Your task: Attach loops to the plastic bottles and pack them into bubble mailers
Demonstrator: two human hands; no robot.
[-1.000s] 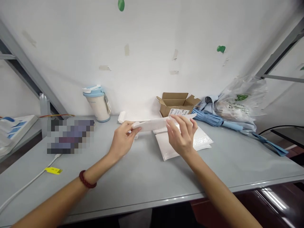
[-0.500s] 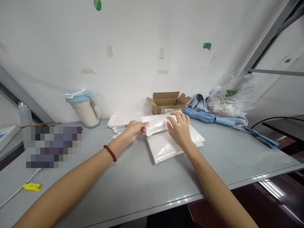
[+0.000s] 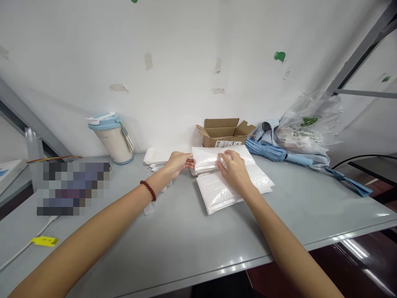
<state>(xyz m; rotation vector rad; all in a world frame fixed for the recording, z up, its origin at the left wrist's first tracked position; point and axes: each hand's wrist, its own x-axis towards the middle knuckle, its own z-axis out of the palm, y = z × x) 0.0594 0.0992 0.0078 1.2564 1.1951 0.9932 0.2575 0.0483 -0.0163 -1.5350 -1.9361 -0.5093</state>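
Observation:
My left hand (image 3: 179,164) pinches the left edge of a glossy white plastic packet (image 3: 206,159). My right hand (image 3: 234,169) lies over the middle of that same packet, its fingers curled in and pressed to the surface. Beneath and nearer to me is a lower white packet (image 3: 217,190), set at an angle and partly covered by my right hand. Beside my left hand sits a stack of flat white pieces with thin loops (image 3: 155,156), which look like face masks. My left forearm hides part of them.
Behind the packets stands an open cardboard box (image 3: 221,131). A folded blue umbrella (image 3: 269,150) and a clear plastic bag (image 3: 310,124) lie to the right. At left are a tumbler (image 3: 111,138), a blurred-out object (image 3: 72,188) and a cable with a yellow tag (image 3: 45,241). The grey table (image 3: 173,252) ends nearby.
The upper packet now lies flatter over the lower one. My right hand's fingers have come down onto it and curled in. The whole view has shifted slightly.

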